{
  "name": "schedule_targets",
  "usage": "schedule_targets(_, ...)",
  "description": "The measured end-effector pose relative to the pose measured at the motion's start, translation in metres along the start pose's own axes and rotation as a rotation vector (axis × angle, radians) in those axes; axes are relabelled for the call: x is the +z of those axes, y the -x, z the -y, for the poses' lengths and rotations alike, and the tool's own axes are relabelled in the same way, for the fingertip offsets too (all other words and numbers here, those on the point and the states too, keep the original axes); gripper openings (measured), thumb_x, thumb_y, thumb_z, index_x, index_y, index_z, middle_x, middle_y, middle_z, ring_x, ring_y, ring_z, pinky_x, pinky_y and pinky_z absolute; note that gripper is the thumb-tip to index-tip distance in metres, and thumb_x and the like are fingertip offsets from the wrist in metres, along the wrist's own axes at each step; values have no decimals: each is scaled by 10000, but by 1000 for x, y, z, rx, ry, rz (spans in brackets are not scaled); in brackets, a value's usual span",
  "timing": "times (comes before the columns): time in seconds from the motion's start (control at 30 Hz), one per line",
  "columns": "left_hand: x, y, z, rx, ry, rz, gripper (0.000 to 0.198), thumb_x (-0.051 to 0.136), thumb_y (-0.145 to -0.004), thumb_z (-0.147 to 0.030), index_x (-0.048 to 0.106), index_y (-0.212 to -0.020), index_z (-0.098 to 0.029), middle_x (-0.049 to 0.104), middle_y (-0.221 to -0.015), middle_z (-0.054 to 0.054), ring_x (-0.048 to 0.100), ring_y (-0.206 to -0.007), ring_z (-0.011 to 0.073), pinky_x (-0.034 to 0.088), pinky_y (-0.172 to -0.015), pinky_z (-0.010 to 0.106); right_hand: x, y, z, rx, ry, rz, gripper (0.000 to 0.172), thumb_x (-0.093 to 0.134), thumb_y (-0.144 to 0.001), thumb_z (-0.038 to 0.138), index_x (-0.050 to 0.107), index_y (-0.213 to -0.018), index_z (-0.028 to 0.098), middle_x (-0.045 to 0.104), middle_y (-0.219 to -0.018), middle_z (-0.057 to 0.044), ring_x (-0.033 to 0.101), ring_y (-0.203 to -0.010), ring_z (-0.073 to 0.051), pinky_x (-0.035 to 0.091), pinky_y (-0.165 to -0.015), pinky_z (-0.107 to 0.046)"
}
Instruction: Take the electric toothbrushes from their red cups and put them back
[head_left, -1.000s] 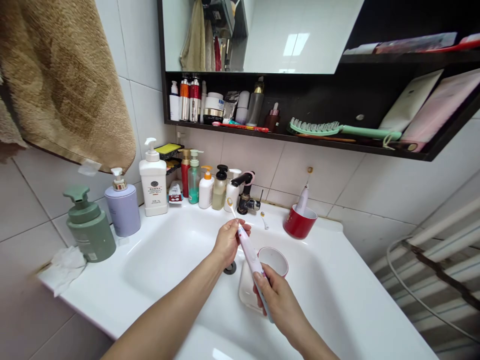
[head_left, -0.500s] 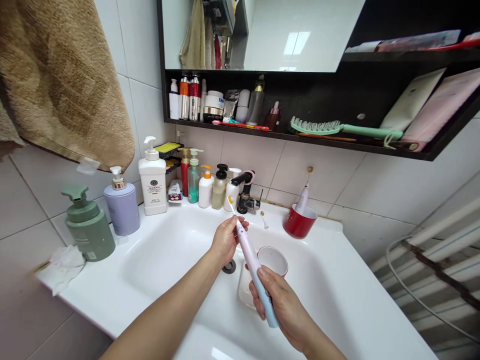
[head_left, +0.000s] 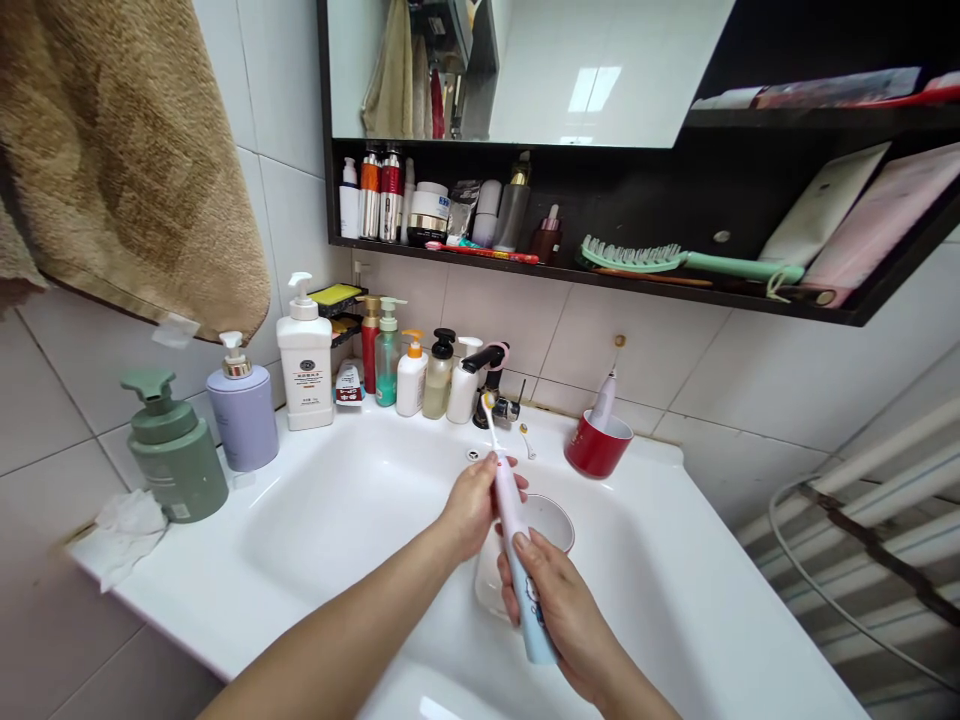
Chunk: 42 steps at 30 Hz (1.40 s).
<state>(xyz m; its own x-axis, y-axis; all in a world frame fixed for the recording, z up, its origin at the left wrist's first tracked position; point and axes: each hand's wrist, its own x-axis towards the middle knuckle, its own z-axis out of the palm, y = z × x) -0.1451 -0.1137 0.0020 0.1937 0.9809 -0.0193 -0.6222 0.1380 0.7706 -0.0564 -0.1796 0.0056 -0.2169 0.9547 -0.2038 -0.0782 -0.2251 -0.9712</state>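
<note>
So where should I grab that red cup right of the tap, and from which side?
Probably by the red cup's outer side, coming from the front right: it shows no handle, a toothbrush sticks up out of it, the tiles stand behind, and a loose brush head lies to its left.

A tan towel (head_left: 135, 150) hung at left over a lilac pump bottle (head_left: 242, 415) and a sage-green one (head_left: 178, 465), a crumpled white tissue (head_left: 131, 525) just beside the latter's base. A tall white dispenser (head_left: 305, 375) stood next in line, while smaller pump bottles, including a red one (head_left: 370, 345) and an orange-topped white one (head_left: 412, 382), lined the tiled wall (head_left: 506, 285). Overhead, below a mirror (head_left: 600, 50), a mint-green hairbrush (head_left: 637, 257) lay on a dark shelf (head_left: 735, 298), with a pink tube (head_left: 885, 220) leaning at its right end.
</note>
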Motion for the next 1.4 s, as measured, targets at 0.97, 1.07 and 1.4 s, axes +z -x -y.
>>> schedule_targets(0.97, 3, 7, 3, -79, 67, 181, 233, 399, -691, -332, 468, -808, -143, 528, -629, 23, 511, -589, 111, 372, -584, 234, -5, -5, -7, -42, 60, -106, 293, 324, -689, 444, 379, -578, 179, 432, -490, 30, 389, -392, -70, 321, -413, -218)
schedule_targets(1.07, 2, 7, 3, -88, 68, 180, 228, 402, -691, -326, 470, -809, -143, 528, -633, 23, 511, -585, 109, 372, -578, 231, -4, -4, -8, -35, 43, -102, 291, 331, -687, 444, 386, -588, 177, 427, -497, 27, 388, -409, -73, 327, -420, -218)
schedule_targets(1.4, 3, 9, 2, -84, 80, 196, 217, 389, -702, -308, 468, -814, -139, 524, -631, 22, 508, -587, 101, 369, -575, 216, -3, -5, -8, -48, 3, -90, 258, 355, -689, 418, 412, -644, 171, 441, -565, 14, 403, -454, -76, 340, -446, -218)
